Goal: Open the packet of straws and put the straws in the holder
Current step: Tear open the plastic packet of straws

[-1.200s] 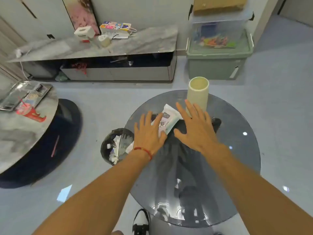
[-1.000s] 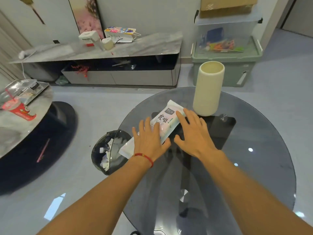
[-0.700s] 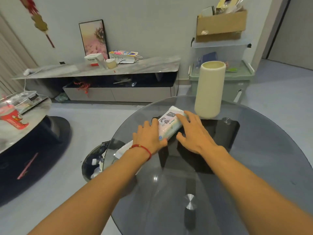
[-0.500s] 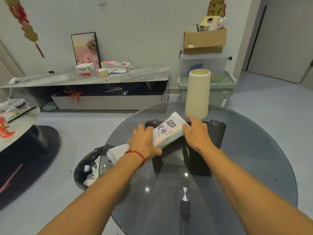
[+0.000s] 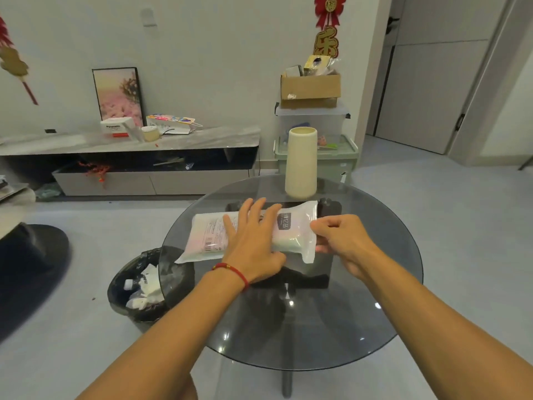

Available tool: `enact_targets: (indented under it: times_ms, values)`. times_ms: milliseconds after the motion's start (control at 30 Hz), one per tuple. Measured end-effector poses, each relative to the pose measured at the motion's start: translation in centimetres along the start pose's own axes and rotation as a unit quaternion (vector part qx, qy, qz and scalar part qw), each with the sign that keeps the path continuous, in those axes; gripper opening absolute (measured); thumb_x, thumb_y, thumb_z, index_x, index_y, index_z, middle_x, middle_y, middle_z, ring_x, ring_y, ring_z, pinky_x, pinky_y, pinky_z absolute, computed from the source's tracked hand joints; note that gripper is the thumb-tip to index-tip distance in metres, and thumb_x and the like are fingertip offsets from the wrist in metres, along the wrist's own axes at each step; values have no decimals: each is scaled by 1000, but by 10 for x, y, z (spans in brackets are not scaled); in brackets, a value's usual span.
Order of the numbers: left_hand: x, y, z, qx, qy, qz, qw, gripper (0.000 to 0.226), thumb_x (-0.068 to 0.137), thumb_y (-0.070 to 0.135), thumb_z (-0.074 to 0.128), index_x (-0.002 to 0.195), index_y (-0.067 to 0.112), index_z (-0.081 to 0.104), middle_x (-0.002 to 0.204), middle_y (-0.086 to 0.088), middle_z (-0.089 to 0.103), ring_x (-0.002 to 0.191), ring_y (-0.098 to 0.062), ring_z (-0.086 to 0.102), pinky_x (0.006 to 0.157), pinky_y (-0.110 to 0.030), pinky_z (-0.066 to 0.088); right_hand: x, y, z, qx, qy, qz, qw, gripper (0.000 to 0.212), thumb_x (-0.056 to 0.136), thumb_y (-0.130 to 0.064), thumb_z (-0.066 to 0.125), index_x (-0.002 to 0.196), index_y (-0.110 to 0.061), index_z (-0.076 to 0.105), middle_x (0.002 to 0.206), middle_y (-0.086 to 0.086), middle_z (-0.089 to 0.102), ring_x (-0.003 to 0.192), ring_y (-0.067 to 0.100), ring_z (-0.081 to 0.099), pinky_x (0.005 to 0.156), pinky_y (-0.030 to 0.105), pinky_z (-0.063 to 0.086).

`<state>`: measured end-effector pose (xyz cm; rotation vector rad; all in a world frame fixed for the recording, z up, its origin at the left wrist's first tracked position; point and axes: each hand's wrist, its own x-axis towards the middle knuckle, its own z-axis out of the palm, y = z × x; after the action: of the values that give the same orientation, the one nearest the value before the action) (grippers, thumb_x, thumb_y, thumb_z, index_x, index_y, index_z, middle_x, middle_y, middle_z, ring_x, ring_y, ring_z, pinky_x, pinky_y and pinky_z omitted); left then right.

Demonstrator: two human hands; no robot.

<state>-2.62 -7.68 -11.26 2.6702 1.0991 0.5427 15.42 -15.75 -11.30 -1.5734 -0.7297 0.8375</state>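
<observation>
A white plastic packet of straws [image 5: 210,235] lies crosswise on the round dark glass table [image 5: 375,269], its printed label facing up. My left hand [image 5: 253,241], with a red string at the wrist, lies flat over the packet's middle with fingers straight, pressing it down. My right hand [image 5: 337,238] pinches the packet's right sealed end between thumb and curled fingers. A tall cream cylindrical holder [image 5: 300,163] stands upright at the far edge of the table, just behind the packet and apart from both hands.
A black waste bin [image 5: 138,287] with crumpled paper sits on the floor by the table's left edge. Behind stand a low grey TV bench [image 5: 144,160] with clutter and stacked storage boxes [image 5: 314,125]. A dark round table edge shows at far left.
The packet has turned from diagonal to lying crosswise. My right hand went from lying flat beside it to pinching its right end. The camera view has lifted and pulled back.
</observation>
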Motion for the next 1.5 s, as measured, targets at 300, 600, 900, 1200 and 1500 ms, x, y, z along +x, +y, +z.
enact_targets:
  times_ms: [300,600,900,1200,1500]
  values:
    - [17,22,22,-166,88,46,981,56,84,47,64,132,27,45,138,7,49,125,-13,45,120,-29,17,6,10,5,125,-69,18,990,12,98,-10,69,98,-8,80,100,15,80,81,16,79,70,25,62]
    - [28,2,9,-235,128,50,962,46,73,40,71,115,37,52,122,25,55,114,2,50,116,-45,22,25,21,21,335,-194,52,920,27,88,-12,72,112,-1,79,120,20,76,109,27,76,82,31,62]
    - [29,-2,1,-257,130,53,956,46,71,41,72,113,37,53,126,26,54,115,1,51,117,-49,20,34,18,25,343,-228,38,910,26,89,-11,71,112,-2,79,121,21,75,111,28,75,83,31,62]
    - [26,-2,-2,-271,127,52,953,47,71,45,70,114,35,55,127,23,55,116,1,51,117,-38,24,30,13,25,316,-221,16,923,28,92,-13,71,115,2,76,120,24,75,109,33,75,82,34,63]
    - [23,3,-2,-274,128,46,952,46,71,45,70,113,37,54,127,25,55,116,1,52,116,-50,25,27,16,25,348,-213,33,912,29,89,-12,71,114,0,77,121,23,75,110,31,75,81,32,63]
